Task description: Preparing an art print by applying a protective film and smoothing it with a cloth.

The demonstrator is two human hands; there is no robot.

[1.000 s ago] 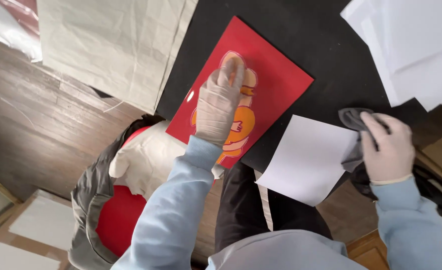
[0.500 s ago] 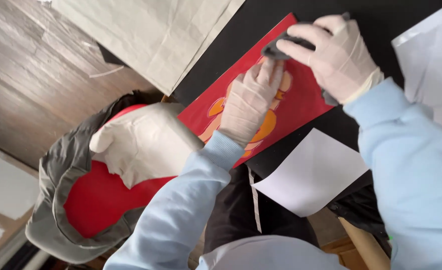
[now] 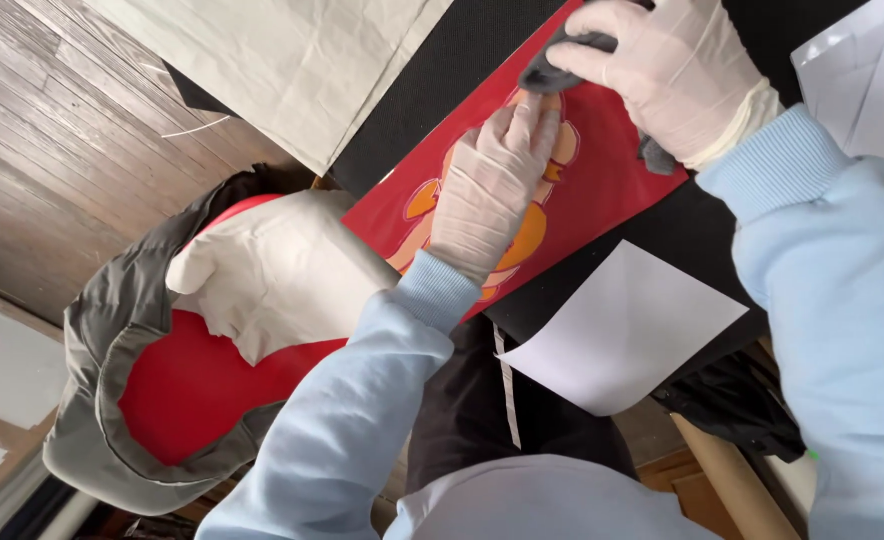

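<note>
While the wooden floor (image 3: 52,130) fills the far left, a grey jacket with red lining (image 3: 162,400) sits low on that side with a white padded piece (image 3: 272,270) lying on it. Above, a pale creased sheet (image 3: 292,60) overlaps the black bench (image 3: 432,90). Next comes the red card (image 3: 612,190) with an orange figure printed on it, lying flat on the bench and running diagonally up to the top edge. Left hand (image 3: 492,190) — gloved, light blue sleeve — rests palm down on the card's middle, fingers flat and spread, gripping nothing, just pressing. Just right and above it, the right hand (image 3: 677,70), also gloved, has its fingers closed on a dark grey cloth (image 3: 562,65) that touches the card near its upper end; a bit of the cloth also pokes out below the palm. Lower right of the card, a blank white paper (image 3: 622,330) lies half over the bench edge. Far right — more white sheets (image 3: 862,70) at the top corner, a dark bundle (image 3: 742,400) and a cardboard tube (image 3: 732,470) below.
</note>
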